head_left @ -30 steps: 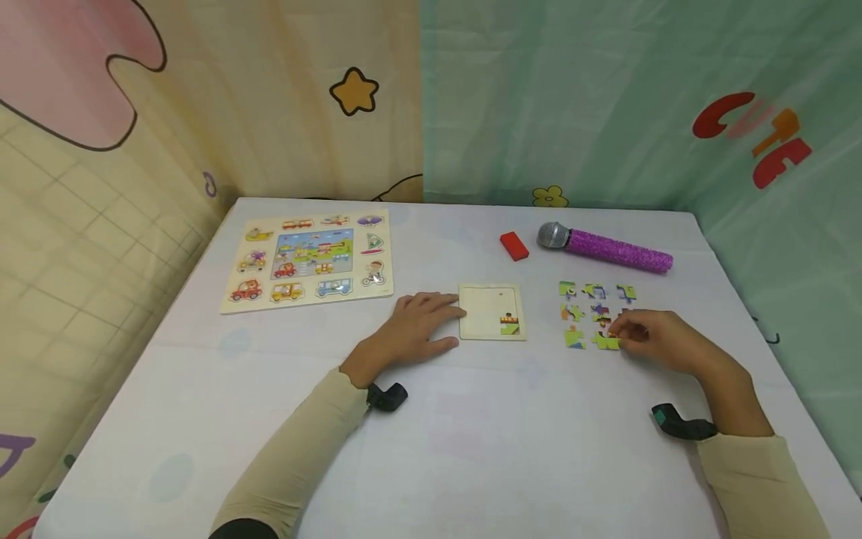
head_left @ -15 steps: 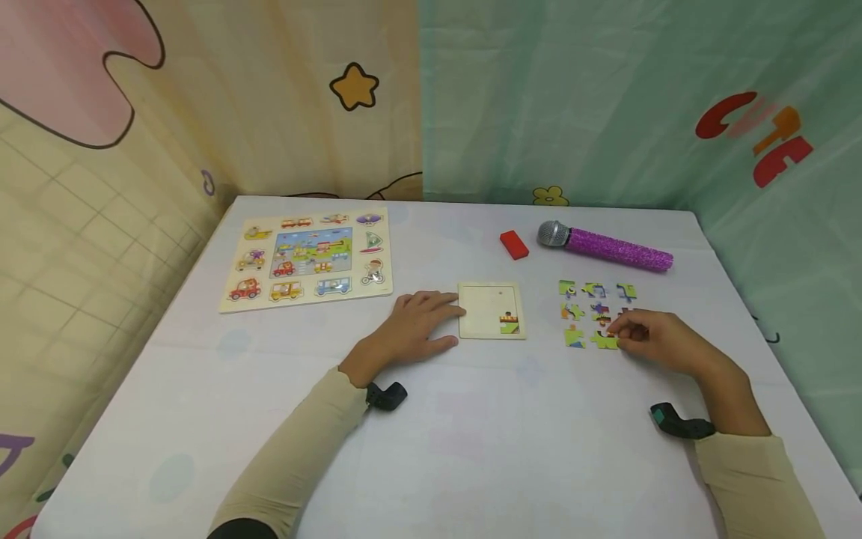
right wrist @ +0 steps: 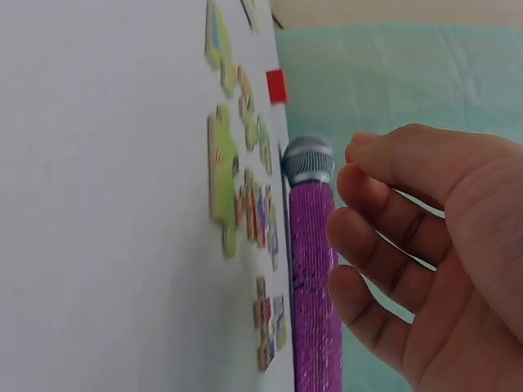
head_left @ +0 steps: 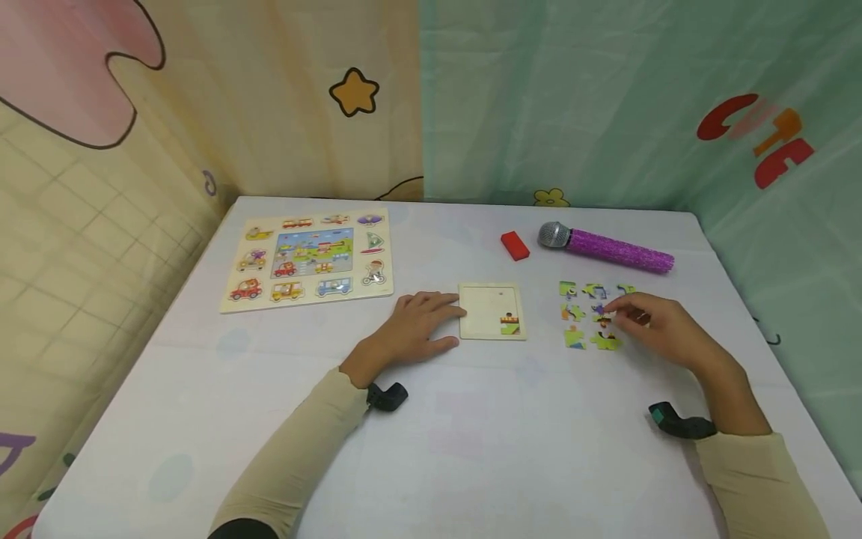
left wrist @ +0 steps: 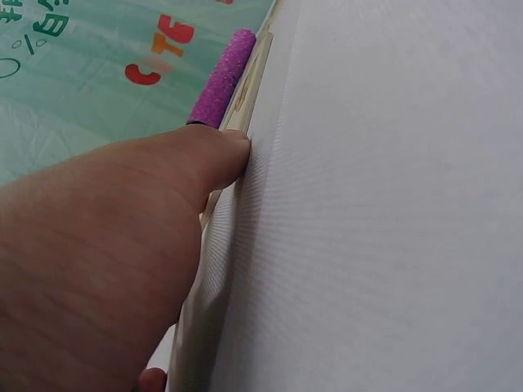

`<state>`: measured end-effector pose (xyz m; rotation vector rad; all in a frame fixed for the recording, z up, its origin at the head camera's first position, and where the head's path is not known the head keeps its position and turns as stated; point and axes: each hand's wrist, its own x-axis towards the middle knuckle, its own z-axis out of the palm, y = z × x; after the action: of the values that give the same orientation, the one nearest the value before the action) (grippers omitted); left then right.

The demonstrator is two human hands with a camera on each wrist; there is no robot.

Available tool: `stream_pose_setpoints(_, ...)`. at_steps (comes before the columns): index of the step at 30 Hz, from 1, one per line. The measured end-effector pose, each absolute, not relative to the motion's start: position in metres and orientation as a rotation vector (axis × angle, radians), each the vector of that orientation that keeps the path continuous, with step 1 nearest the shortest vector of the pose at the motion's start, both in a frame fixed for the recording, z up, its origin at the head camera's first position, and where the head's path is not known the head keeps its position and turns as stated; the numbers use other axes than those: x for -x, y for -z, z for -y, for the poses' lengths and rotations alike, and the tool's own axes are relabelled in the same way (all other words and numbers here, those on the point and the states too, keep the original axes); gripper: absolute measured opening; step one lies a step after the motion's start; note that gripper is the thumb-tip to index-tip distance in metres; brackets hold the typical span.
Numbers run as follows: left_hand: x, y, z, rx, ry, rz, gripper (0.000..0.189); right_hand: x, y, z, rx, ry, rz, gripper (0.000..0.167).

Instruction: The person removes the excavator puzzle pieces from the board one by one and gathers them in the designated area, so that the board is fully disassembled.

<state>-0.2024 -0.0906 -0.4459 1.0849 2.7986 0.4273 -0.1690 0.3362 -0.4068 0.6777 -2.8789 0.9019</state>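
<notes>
My left hand lies palm down with spread fingers, its fingertips touching the left edge of a small wooden puzzle tray. A piece with red and green parts sits in the tray's lower right corner. In the left wrist view, the thumb is beside the tray's edge. My right hand hovers over the right side of several loose jigsaw pieces laid in rows. In the right wrist view, its loosely curled fingers hold nothing visible, above a green piece. The hand hides some right-hand pieces.
A purple glittery microphone lies behind the loose pieces, with a red block left of its head. At the back left is a larger vehicle puzzle board. Printed curtains stand behind the white table.
My right hand has lifted off the lower right pieces and shifted slightly farther back, uncovering the lower piece and covering more of the back right one. The left hand stays put.
</notes>
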Motion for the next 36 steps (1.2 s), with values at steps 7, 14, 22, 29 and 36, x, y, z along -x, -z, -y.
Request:
stream_pose_setpoints(7,0.202,0.447,0.09,-1.068,-0.435,-2.8,0.055,0.191,0.393,-0.272,-0.903,-0.936,2.982,0.023)
stream_pose_setpoints(14,0.201,0.447,0.09,-1.067,-0.455,-2.79,0.054,0.208,0.412,-0.218,-0.928,-0.853,3.159,0.04)
stream_pose_setpoints(22,0.201,0.447,0.089,-1.081,-0.448,-2.791,0.054,0.207,0.417,-0.204,-0.928,-0.793,3.147,0.032)
stream_pose_setpoints(29,0.202,0.445,0.089,-1.082,-0.452,-2.794,0.054,0.207,0.417,-0.204,-0.944,-0.81,3.122,0.031)
stream_pose_setpoints(36,0.2,0.443,0.09,-1.084,-0.452,-2.792,0.053,0.206,0.415,-0.209,-1.007,-0.882,3.116,0.035)
